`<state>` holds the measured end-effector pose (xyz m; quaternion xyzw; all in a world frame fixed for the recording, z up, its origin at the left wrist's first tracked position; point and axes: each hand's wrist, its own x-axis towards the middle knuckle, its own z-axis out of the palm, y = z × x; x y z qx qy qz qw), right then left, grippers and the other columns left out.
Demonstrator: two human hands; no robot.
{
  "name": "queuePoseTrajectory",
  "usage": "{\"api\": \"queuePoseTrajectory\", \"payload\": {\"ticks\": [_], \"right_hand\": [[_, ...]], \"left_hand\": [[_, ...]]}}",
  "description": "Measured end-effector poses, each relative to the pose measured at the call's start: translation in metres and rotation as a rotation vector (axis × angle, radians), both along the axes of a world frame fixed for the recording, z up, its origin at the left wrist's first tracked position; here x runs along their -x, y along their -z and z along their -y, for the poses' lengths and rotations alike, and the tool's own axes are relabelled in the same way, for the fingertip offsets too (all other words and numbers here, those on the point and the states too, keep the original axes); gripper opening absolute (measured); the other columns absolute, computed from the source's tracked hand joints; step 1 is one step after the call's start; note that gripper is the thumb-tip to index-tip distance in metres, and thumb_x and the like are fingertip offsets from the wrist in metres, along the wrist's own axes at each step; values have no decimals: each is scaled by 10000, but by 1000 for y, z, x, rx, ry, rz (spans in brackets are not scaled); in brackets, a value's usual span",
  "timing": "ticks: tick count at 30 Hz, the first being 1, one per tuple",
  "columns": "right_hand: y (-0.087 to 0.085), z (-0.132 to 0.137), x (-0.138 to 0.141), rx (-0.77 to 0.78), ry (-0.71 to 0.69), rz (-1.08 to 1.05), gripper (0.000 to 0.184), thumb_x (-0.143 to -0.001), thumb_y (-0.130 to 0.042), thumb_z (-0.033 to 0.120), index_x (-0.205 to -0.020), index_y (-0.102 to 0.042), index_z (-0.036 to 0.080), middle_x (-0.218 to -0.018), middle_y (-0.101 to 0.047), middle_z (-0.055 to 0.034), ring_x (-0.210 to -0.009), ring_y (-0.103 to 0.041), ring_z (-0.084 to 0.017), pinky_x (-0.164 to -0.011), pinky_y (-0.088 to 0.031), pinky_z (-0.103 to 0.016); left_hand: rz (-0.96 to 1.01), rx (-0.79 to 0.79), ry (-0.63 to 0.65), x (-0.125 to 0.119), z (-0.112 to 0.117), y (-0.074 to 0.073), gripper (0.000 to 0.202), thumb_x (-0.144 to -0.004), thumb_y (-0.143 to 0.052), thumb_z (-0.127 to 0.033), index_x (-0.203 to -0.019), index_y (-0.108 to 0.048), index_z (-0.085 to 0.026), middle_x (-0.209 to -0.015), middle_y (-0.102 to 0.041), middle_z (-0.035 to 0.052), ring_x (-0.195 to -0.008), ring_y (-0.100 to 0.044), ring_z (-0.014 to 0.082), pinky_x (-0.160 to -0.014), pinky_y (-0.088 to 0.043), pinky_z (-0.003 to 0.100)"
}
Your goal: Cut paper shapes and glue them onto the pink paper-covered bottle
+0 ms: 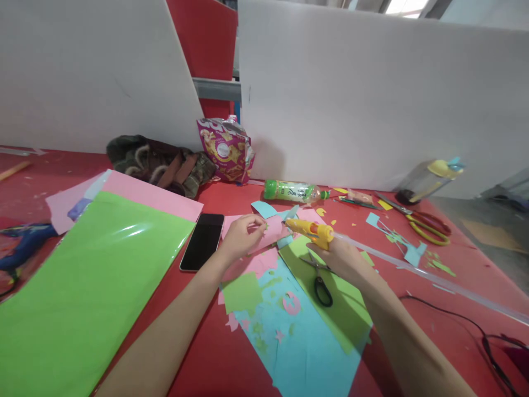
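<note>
My right hand (pixel 336 252) grips a yellow hot glue gun (pixel 309 230), its nozzle pointing left toward my other hand. The fingers of my left hand (pixel 243 237) are pinched together, with a small green paper piece (pixel 266 225) at their tips; its shape is too small to tell. Just below and beside them lies pink paper (pixel 273 229). Dark-handled scissors (pixel 322 291) rest on a green sheet (pixel 343 325) under my right forearm. A blue sheet (pixel 306 353) carries loose cut-outs, among them a pink ring (pixel 291 303) and a pink star (pixel 280 335).
A black phone (pixel 202 242) lies beside my left forearm, next to a large wrapped green pack (pixel 103 281). Behind are a bottle (pixel 293 191), a snack bag (pixel 227 149) and a camouflage bag (pixel 161 165). Large scissors (pixel 427 223), a tumbler (pixel 430 179) and a black cable (pixel 458 316) are right.
</note>
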<state>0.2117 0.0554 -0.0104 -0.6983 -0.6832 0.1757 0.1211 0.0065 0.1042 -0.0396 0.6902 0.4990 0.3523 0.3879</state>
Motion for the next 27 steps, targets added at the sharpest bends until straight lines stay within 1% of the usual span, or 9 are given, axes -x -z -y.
{"api": "queuePoseTrajectory", "payload": {"ticks": [3,8,12,16,18,21,24,27], "right_hand": [[1,0,-1,4,-1,-12,198,-736,-442,370,-701,-539,201,-726,-592,-48,-597,-545,-189,-516,-396,-283],[6,1,-4,12,33,0,202,-728,-461,395,-679,-538,215,-611,-574,-26,-522,-531,-176,-454,-372,-267],[7,2,-4,-39,20,9,198,-725,-471,393,-679,-542,215,-627,-572,-23,-531,-540,-170,-461,-382,-262],[2,2,0,-91,-27,25,189,-733,-467,368,-647,-545,218,-597,-561,-11,-547,-542,-165,-496,-397,-259],[-1,2,2,-80,-57,28,165,-730,-473,344,-657,-551,219,-627,-580,-13,-571,-548,-168,-527,-405,-262],[-6,2,4,-51,-105,19,134,-732,-475,306,-727,-569,210,-729,-610,-28,-635,-562,-175,-585,-412,-266],[-10,4,2,-19,-171,-1,163,-743,-464,276,-817,-574,182,-803,-617,-57,-694,-569,-188,-624,-408,-270],[-12,7,-2,-15,-178,-34,189,-746,-469,279,-870,-565,174,-844,-619,-69,-725,-574,-193,-631,-407,-268]], "left_hand": [[2,3,5,0,0,0,134,-723,-462,-235,-661,-550,-156,-868,-631,61,-861,-567,164,-774,-458,281],[3,0,7,0,0,1,130,-717,-460,-231,-645,-541,-160,-855,-633,54,-859,-568,169,-768,-462,289],[2,-4,5,0,0,1,127,-714,-458,-229,-645,-541,-162,-848,-633,52,-858,-567,168,-770,-462,289],[-1,-5,7,0,0,1,128,-710,-454,-221,-631,-537,-163,-842,-633,48,-857,-567,169,-764,-465,292],[-3,-6,8,0,0,1,129,-709,-454,-221,-630,-537,-162,-843,-632,48,-854,-568,169,-760,-466,290],[-6,-9,12,0,0,2,133,-713,-453,-226,-637,-541,-161,-836,-634,50,-846,-570,166,-752,-468,282],[-9,-18,17,0,-1,2,142,-718,-453,-232,-648,-553,-160,-822,-637,50,-829,-574,161,-750,-469,274],[-12,-34,19,0,-1,2,162,-720,-449,-235,-640,-566,-156,-794,-642,50,-803,-580,157,-750,-468,275]]}}
